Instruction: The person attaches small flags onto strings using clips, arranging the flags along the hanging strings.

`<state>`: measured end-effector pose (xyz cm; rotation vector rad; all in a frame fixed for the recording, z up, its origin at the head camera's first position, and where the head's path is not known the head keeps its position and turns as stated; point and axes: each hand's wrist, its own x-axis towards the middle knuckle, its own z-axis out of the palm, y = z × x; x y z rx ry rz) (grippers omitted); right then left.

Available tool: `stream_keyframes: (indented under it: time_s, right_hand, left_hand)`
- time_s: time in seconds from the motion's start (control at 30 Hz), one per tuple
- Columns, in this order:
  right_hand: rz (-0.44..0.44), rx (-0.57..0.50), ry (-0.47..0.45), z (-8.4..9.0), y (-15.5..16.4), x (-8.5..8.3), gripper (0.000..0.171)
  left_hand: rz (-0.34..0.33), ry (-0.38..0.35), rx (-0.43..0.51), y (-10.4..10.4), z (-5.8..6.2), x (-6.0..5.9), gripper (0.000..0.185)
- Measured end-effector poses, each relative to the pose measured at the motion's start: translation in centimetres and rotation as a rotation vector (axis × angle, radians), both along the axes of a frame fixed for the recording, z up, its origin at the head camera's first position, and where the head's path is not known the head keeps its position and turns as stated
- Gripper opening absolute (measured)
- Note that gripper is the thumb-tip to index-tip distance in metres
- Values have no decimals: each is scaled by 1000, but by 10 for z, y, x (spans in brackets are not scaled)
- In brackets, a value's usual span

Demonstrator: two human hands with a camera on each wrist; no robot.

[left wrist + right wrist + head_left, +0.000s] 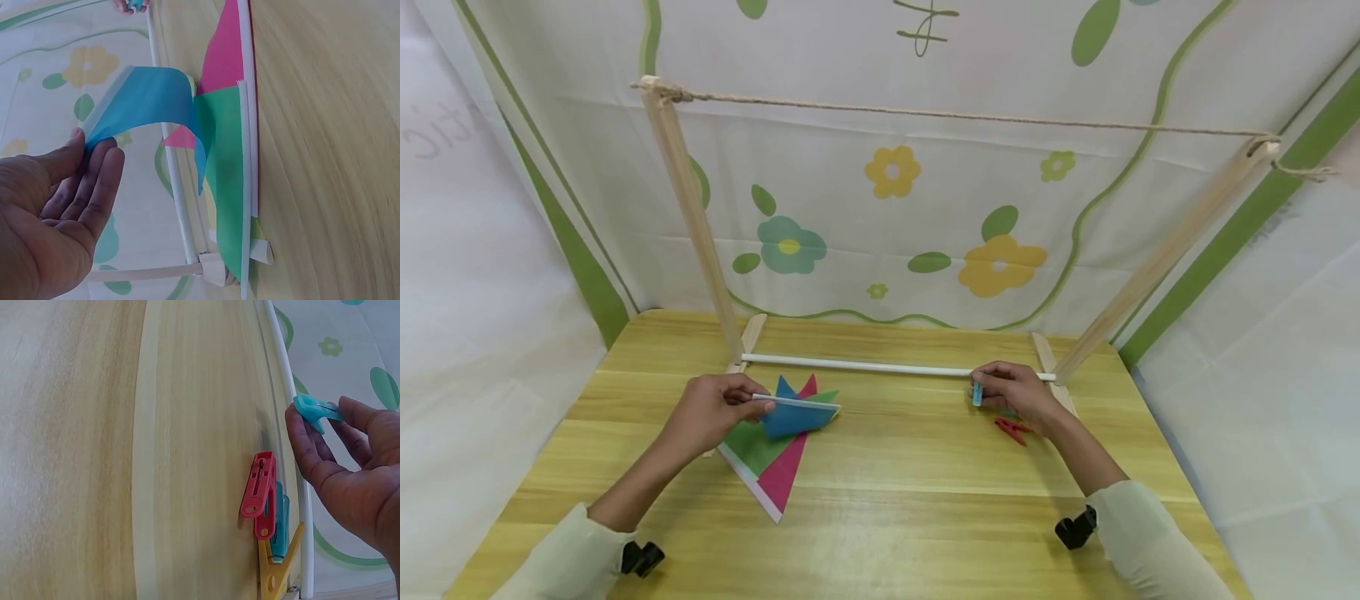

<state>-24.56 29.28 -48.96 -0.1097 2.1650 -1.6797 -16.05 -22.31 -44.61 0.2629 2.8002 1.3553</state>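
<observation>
One wood-grained table (925, 533) is filling much of the lower part of my head view, and a wooden frame (696, 225) is standing toward its far side, with a rope (925, 111) spanning its top and a white rod (865, 366) running low across it. The left hand (707, 412) is pinching a blue pennant (793, 419) at one end of its white edge; the right hand (1011, 392) is gripping a light-blue clip (977, 393) between thumb and fingers, near the rod's right end. From my remote seat I'm judging the step in hand as readying one pennant and one clip; the next move, I'm guessing, is calling for a steady white edge and a clip turned to meet it. The blue pennant is drooping from the left hand over a green pennant (228, 162) and a pink pennant (225, 56), well apart from the right hand. Near that hand, a red clip (259, 487), a teal clip (281, 525) and a yellow clip (272, 572) are lying together on the table.
</observation>
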Motion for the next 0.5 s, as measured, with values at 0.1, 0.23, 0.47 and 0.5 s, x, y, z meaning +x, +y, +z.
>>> stream_keyframes:
  time_s: [0.1,0.23,0.47,0.5]
  right_hand:
    - [12,1,8,1,1,0,49]
    - [21,12,24,2,1,-1,48]
    - [55,35,57,7,2,-1,53]
    - [60,44,66,8,2,-1,55]
  left_hand:
    - [2,5,31,-1,-1,-1,9]
    - [-2,29,65,-1,-1,-2,7]
    - [-10,42,152,-3,2,-7,14]
    - [-13,47,174,-3,3,-8,15]
